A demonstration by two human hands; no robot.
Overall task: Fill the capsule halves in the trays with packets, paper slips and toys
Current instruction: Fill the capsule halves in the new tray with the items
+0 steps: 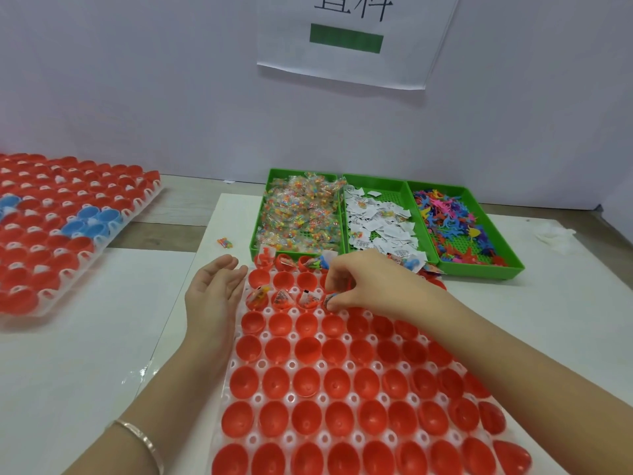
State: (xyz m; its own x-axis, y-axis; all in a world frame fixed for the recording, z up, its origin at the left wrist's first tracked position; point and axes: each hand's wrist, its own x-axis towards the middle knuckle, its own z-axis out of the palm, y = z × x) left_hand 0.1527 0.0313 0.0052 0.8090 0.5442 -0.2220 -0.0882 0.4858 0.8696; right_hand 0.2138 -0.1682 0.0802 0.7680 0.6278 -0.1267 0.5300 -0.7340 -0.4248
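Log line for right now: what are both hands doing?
right grip: pinches small item over capsule tray | left grip: open, beside tray's left edge | nearer capsule halves: unfilled

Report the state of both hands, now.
Left hand: open, holding nothing.
Right hand: fingers curled, pinching a small item; which kind cannot be told.

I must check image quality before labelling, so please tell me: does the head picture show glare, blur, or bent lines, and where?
Head view: soft, even light, only faint shadows under the left hand and right hand; glare on the clear film; the wide lens bows the rows of the near tray; the small item pinched in the right hand's fingers looks slightly smeared.
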